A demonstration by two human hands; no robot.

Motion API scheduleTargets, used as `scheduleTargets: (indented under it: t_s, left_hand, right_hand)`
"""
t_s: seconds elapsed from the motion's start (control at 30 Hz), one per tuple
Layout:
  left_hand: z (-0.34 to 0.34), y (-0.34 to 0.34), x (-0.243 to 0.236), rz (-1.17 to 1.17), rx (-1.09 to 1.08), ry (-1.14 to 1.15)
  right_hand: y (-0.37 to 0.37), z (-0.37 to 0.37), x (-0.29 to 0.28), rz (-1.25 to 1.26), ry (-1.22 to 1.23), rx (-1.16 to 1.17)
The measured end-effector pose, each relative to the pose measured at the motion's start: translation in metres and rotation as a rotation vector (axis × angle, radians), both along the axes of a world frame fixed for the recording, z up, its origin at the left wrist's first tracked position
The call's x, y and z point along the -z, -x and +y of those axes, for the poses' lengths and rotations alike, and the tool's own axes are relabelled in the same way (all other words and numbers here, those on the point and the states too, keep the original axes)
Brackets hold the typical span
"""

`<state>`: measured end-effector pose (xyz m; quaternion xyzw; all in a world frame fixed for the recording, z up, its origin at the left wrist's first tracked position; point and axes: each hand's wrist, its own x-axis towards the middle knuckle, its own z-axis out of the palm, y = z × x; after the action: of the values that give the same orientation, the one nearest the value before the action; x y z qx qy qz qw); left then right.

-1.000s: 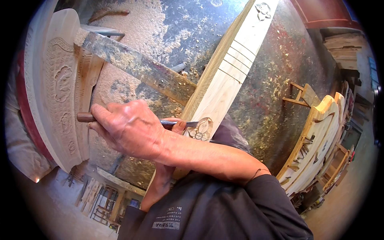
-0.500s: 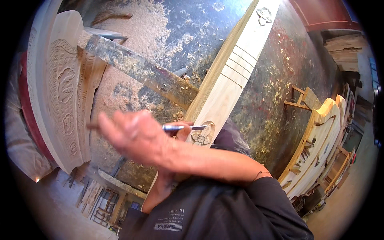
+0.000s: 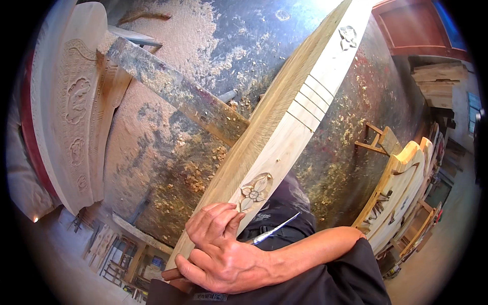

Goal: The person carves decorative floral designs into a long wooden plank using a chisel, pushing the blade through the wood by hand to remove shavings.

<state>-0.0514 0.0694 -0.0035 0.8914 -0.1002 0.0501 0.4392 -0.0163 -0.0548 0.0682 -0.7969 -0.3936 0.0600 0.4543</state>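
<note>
My right hand (image 3: 229,267) is closed around a carving chisel (image 3: 277,228). The tool's brown handle end shows left of my fingers, and its metal blade points up to the right above my forearm, apart from the wood. Just beyond it my left hand (image 3: 211,221) has its fingers curled at the near end of a carved flower (image 3: 254,194); what they pinch, if anything, is hidden. The right hand covers much of the left. A long pale wooden beam (image 3: 277,147) slants away beneath them, with several dark cross lines and a second carved flower (image 3: 348,38) farther up.
A dusty plank (image 3: 178,91) runs from the beam to a large carved panel (image 3: 76,107) at left. Wood chips and sawdust (image 3: 132,117) lie on the dark floor. To the right stand a small wooden stool (image 3: 378,140) and a pale curved panel (image 3: 396,188) with tools on it.
My right hand has come down toward my body, bringing the chisel blade off the carved flower. The flower is now uncovered, and the whole view has shifted slightly.
</note>
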Motion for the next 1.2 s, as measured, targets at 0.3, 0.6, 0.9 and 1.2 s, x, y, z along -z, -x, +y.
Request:
scheduleTargets:
  t_s: [0.3, 0.6, 0.9, 1.2]
  left_hand:
    - [-0.007, -0.009, -0.001, -0.007, -0.046, -0.006]
    - [-0.006, -0.008, 0.001, -0.029, -0.048, 0.006]
    - [-0.002, -0.006, -0.002, -0.019, -0.064, -0.004]
    - [-0.005, -0.008, -0.009, -0.031, -0.125, 0.026]
  right_hand:
    - [-0.003, -0.011, 0.006, 0.079, -0.055, -0.005]
    - [0.005, -0.01, 0.009, 0.019, -0.031, -0.006]
    - [0.005, -0.035, 0.009, 0.241, -0.076, -0.05]
    - [0.011, -0.058, 0.005, 0.321, 0.022, 0.003]
